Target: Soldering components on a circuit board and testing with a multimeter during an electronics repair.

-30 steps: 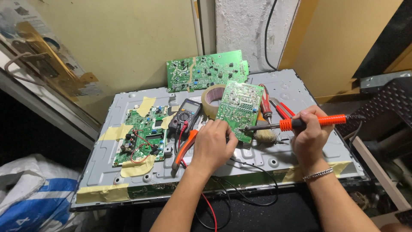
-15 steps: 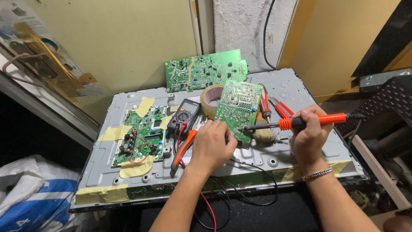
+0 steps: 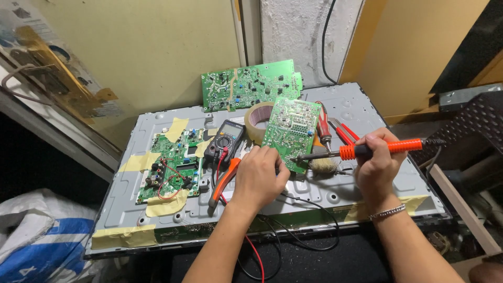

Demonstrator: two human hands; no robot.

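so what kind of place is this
Probably a small electronics repair bench: the right hand holds a soldering iron to a green circuit board, with a multimeter on the grey metal panel.

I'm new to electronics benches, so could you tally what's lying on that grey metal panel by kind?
Green circuit boards: 3 (taped down, leaning at the back, held by the left hand)
Multimeter: 1
Tape roll: 1
Soldering iron: 1, in the right hand
Red-handled hand tools: at least 3
Total: at least 9

A small green circuit board (image 3: 290, 132) stands tilted on the grey metal panel (image 3: 335, 196), right of the black multimeter (image 3: 225, 140), with the beige tape roll (image 3: 258, 119) behind it.
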